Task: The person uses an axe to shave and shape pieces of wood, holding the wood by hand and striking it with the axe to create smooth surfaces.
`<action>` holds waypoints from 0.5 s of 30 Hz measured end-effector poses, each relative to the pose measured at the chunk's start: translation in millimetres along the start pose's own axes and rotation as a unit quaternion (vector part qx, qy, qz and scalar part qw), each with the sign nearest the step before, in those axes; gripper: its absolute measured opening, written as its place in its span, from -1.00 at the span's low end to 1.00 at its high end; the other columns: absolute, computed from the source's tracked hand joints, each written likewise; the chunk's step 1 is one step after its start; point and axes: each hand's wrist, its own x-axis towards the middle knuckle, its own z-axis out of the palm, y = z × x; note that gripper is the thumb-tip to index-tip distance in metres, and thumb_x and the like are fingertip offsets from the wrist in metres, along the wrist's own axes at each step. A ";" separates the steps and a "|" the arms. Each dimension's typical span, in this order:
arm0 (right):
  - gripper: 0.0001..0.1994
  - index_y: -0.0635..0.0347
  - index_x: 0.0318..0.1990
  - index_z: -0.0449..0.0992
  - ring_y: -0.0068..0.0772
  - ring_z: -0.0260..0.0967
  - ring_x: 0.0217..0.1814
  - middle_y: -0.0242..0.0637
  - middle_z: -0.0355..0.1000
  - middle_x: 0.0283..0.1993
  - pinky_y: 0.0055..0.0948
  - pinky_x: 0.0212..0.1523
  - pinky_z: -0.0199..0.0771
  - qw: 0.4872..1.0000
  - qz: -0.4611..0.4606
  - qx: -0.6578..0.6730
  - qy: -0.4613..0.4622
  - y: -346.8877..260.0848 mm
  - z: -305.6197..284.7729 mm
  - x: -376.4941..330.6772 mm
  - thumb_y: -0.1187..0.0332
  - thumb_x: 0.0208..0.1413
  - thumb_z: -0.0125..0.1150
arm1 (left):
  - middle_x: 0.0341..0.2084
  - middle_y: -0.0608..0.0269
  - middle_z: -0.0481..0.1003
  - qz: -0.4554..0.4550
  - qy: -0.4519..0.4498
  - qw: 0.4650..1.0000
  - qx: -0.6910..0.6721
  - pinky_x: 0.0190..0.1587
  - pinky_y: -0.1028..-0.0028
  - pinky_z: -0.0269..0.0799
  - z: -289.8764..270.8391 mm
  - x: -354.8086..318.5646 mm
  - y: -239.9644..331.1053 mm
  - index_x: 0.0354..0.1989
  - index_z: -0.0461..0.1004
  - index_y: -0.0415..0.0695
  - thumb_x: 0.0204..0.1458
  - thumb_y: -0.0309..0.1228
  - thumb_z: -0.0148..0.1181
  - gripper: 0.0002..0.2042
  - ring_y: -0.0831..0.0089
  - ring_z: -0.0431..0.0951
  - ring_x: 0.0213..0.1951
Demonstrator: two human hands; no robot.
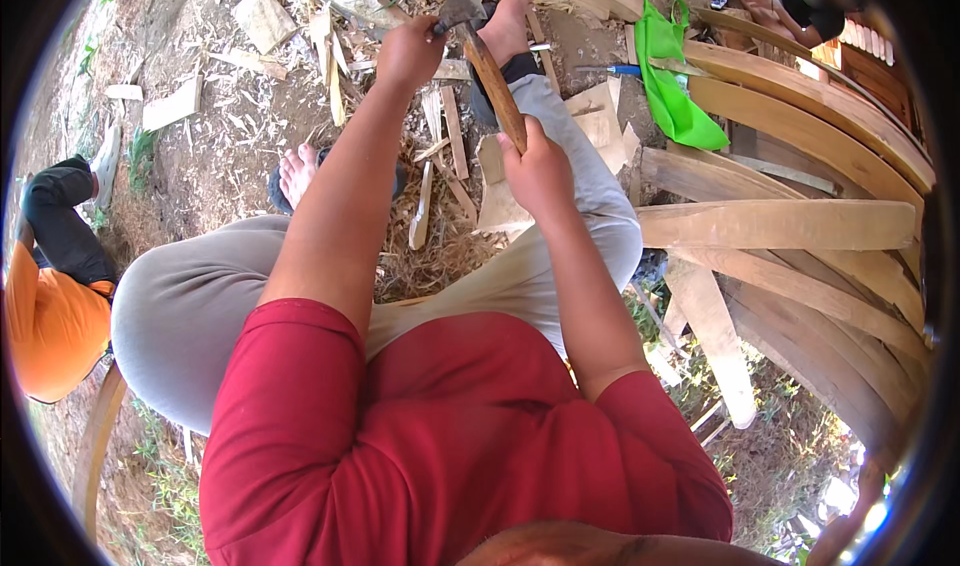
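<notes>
My right hand (540,174) is wrapped round the lower part of a hatchet's wooden handle (494,84). The handle slants up and away to the grey, wedge-shaped metal head (462,8), which is close to my bare right foot (507,28). My left hand (410,54) is closed right beside the head. A small dark piece shows at its fingertips, against the metal; what it is I cannot make out. Under the hatchet the ground is strewn with wood chips and thin offcuts (452,131).
Long curved planks (780,224) are stacked on the right. A bright green bag (672,86) lies over their far end, beside a blue-handled tool (622,70). A person in orange (60,311) sits at left; another person (775,11) is at far right. Flat wood pieces (263,19) lie far left.
</notes>
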 end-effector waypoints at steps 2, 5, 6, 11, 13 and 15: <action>-0.62 0.14 0.12 0.43 0.28 0.56 -0.11 0.10 0.60 -0.24 0.14 -0.14 0.51 1.000 0.003 0.007 -0.001 0.4 -1.0 -1.7 0.10 0.30 0.21 | -0.07 0.04 0.68 0.035 -0.015 0.999 0.039 0.04 0.16 0.59 1.5 -10.1 9.5 0.13 0.62 -0.01 0.11 -0.13 0.37 -0.57 0.03 0.67 -0.02; -0.60 0.14 0.16 0.42 0.28 0.56 -0.09 0.10 0.61 -0.20 0.13 -0.12 0.52 1.000 0.000 0.012 0.001 8.4 -5.1 -3.2 0.11 0.31 0.21 | -0.08 0.07 0.68 0.046 -0.011 0.999 -0.005 0.02 0.16 0.59 15.7 -25.8 19.0 0.11 0.62 -0.01 0.13 -0.17 0.34 -0.61 0.03 0.67 -0.03; -0.60 0.14 0.16 0.43 0.27 0.56 -0.09 0.10 0.61 -0.19 0.11 -0.12 0.53 0.999 0.001 0.031 0.007 7.5 -2.7 -3.0 0.11 0.31 0.21 | -0.08 0.08 0.68 0.064 0.007 0.998 -0.005 0.02 0.15 0.59 17.4 -25.7 16.5 0.11 0.61 -0.01 0.14 -0.18 0.32 -0.62 0.03 0.67 -0.03; -0.60 0.18 0.17 0.47 0.20 0.59 -0.04 0.08 0.62 -0.14 -0.02 -0.06 0.54 0.989 0.046 0.140 0.011 5.2 -6.0 -7.5 0.12 0.32 0.22 | -0.09 0.07 0.67 0.074 0.037 0.996 0.023 -0.01 0.12 0.58 18.8 -25.7 14.6 0.12 0.59 0.01 0.17 -0.18 0.25 -0.63 0.02 0.67 -0.04; -0.60 0.21 0.14 0.48 0.17 0.59 -0.03 0.07 0.62 -0.13 -0.06 -0.04 0.54 0.984 0.073 0.165 0.010 12.3 -8.3 -8.3 0.12 0.32 0.22 | -0.10 0.04 0.67 0.063 0.069 0.994 0.065 -0.02 0.10 0.57 16.5 -27.3 17.6 0.13 0.58 -0.01 0.18 -0.19 0.22 -0.63 -0.01 0.66 -0.06; -0.64 0.23 0.09 0.48 -0.07 0.52 -0.21 -0.07 0.56 -0.24 -0.19 -0.19 0.50 0.980 0.078 0.184 0.021 27.6 -3.7 -7.7 0.14 0.34 0.23 | -0.11 0.00 0.66 0.050 0.083 0.993 0.064 -0.03 0.09 0.57 16.4 -24.7 16.6 0.15 0.56 -0.02 0.19 -0.19 0.21 -0.62 -0.03 0.66 -0.08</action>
